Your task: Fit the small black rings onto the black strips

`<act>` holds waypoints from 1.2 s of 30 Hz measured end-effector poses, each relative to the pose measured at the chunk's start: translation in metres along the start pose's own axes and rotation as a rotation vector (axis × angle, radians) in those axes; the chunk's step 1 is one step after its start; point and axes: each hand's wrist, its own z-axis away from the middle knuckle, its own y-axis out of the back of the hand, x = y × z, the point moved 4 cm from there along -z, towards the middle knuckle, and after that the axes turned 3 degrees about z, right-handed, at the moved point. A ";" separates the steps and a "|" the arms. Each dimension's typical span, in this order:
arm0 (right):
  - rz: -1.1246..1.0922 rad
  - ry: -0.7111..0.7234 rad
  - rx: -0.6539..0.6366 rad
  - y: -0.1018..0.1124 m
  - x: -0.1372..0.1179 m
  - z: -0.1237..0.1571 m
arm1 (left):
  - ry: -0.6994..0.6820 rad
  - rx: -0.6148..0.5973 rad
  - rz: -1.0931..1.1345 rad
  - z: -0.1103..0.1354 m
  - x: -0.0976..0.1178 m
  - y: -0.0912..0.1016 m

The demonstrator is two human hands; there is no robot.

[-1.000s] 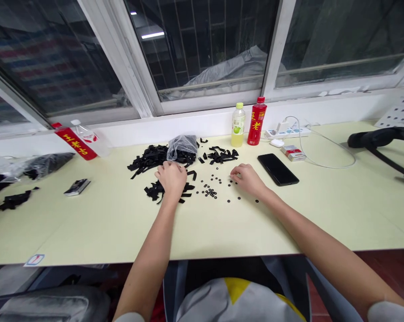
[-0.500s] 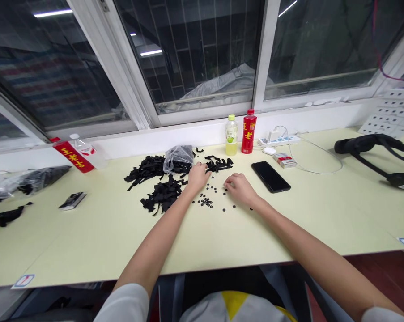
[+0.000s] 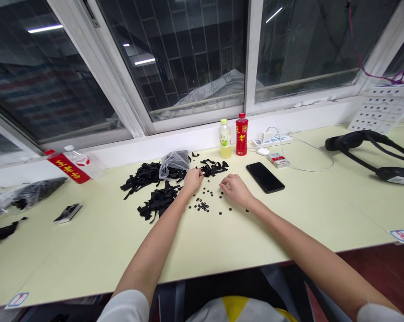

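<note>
My left hand (image 3: 193,180) is at the left edge of a small heap of black fabric strips (image 3: 215,167), its fingertips closed together on the end of a strip. Across from it, my right hand (image 3: 236,188) rests low over the table with thumb and fingers pinched; whatever is between them is too small to make out. Small black rings (image 3: 202,206) lie in a cluster between my forearms, with several more scattered up towards both hands. Left of my left hand are two bigger piles of black strips (image 3: 159,200), one partly under a clear plastic bag (image 3: 173,165).
A black phone (image 3: 265,177) lies right of my right hand. Behind it stand a yellow-green drink bottle (image 3: 225,141) and a red bottle (image 3: 241,136). Further right are a small box (image 3: 278,160), a power strip (image 3: 272,141) with a white cable, and a black headset (image 3: 372,154).
The view has shifted slightly. My left hand's fingers have drawn together at the edge of the small strip heap. My right hand stays pinched in nearly the same place.
</note>
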 end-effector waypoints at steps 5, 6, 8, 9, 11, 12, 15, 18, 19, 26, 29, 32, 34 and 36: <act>-0.045 0.017 0.037 -0.002 0.005 -0.001 | -0.052 0.046 0.058 0.007 0.004 0.016; -0.066 0.026 0.055 -0.001 0.005 -0.001 | -0.081 0.057 0.082 0.011 0.005 0.021; -0.130 0.049 0.104 0.002 0.004 -0.001 | -0.178 0.076 0.176 0.022 0.010 0.031; -0.175 0.061 0.129 0.004 0.002 -0.001 | -0.241 0.073 0.249 0.030 0.013 0.035; -0.299 0.081 0.133 0.007 -0.003 0.000 | -0.323 0.055 0.382 0.048 0.019 0.043; -0.376 0.085 0.099 0.007 -0.006 0.000 | -0.340 0.052 0.433 0.058 0.021 0.045; -0.601 0.076 -0.097 0.005 -0.017 0.002 | -0.355 0.056 0.546 0.081 0.029 0.050; -0.737 0.029 -0.243 0.002 -0.027 0.007 | -0.362 0.061 0.636 0.095 0.036 0.048; -0.762 0.008 -0.260 0.002 -0.029 0.009 | -0.356 0.057 0.662 0.097 0.038 0.047; -0.812 -0.092 -0.237 0.005 -0.035 0.013 | -0.217 0.012 0.761 0.100 0.034 0.032; -0.893 -0.137 -0.259 0.002 -0.036 0.014 | -0.201 0.001 0.804 0.102 0.031 0.030; -0.948 -0.160 -0.308 -0.004 -0.039 0.016 | -0.216 -0.010 0.853 0.107 0.032 0.026; -0.927 -0.153 -0.311 -0.007 -0.039 0.017 | -0.223 -0.014 0.883 0.110 0.032 0.023; -0.885 -0.144 -0.302 -0.009 -0.039 0.017 | -0.223 -0.021 0.897 0.112 0.033 0.020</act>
